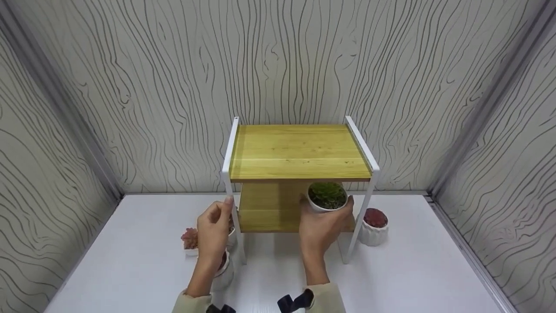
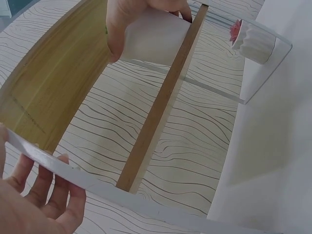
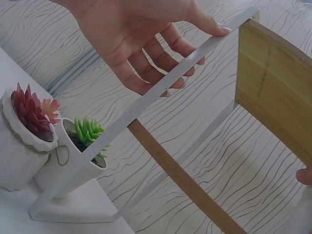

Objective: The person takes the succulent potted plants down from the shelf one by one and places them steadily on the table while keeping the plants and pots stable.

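Observation:
A two-tier shelf rack [image 1: 299, 152] with wooden boards and white metal sides stands in the middle of the table. My left hand [image 1: 213, 232] holds its left front post [image 2: 122, 199], thumb on one side and fingers on the other. My right hand [image 1: 319, 230] grips a white pot [image 2: 156, 38] holding a green succulent [image 1: 328, 193], the fingers around its sides. That pot is between the two boards, at the right part of the lower board [image 1: 265, 215]. Whether its base touches the board is hard to see.
Right of the rack stands a white ribbed pot with a red succulent [image 1: 374, 228]. On the left, partly behind my left arm, are several potted succulents, among them a red one [image 3: 31, 109] and a green one [image 3: 87, 131]. A patterned wall [image 1: 278, 65] rises behind.

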Available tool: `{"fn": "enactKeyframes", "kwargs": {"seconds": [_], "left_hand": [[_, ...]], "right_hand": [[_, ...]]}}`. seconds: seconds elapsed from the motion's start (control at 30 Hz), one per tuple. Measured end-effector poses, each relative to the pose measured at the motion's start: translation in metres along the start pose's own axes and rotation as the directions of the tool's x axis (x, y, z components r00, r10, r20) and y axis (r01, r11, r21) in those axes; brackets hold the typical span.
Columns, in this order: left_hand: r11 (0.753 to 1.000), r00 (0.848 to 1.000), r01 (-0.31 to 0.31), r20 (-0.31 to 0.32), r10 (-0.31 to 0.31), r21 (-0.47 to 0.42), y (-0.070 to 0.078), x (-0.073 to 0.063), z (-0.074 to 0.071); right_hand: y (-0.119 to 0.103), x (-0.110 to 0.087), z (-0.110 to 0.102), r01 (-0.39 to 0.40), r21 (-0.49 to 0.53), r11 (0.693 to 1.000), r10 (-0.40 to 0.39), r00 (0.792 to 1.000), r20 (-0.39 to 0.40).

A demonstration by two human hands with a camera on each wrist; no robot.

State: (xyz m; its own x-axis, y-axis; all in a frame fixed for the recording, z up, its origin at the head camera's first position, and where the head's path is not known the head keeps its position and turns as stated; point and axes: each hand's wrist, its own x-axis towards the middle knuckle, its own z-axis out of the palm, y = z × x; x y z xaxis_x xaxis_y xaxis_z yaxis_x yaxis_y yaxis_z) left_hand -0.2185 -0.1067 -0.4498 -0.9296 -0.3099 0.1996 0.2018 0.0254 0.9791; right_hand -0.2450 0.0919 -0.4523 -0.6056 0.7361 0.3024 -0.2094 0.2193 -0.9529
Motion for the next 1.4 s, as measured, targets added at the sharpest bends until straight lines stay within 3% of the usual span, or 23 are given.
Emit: {"fn": "enactKeyframes", "kwargs": {"seconds": [0.57,0.87,1.4], "left_hand": [[1.000,1.000,0.020,-0.009,-0.020,-0.004,0.0002,-0.0023,0.0010],[1.000,1.000,-0.002,-0.014,0.002,-0.003,-0.0021,-0.0022,0.0020],[1.000,1.000,-0.003,-0.013,0.003,-0.010,0.0006,-0.0013,0.0019]], "right_hand": [[0.0061,0.0012,0.0068,0.038,-0.020,0.999,-0.039,0.998,-0.056],[0.0071,0.0018,0.0069,0.060,-0.012,0.998,-0.061,0.995,-0.075],[0.0061,0.0041,0.0035,0.095,-0.004,0.995,-0.095,0.994,-0.050]]}}
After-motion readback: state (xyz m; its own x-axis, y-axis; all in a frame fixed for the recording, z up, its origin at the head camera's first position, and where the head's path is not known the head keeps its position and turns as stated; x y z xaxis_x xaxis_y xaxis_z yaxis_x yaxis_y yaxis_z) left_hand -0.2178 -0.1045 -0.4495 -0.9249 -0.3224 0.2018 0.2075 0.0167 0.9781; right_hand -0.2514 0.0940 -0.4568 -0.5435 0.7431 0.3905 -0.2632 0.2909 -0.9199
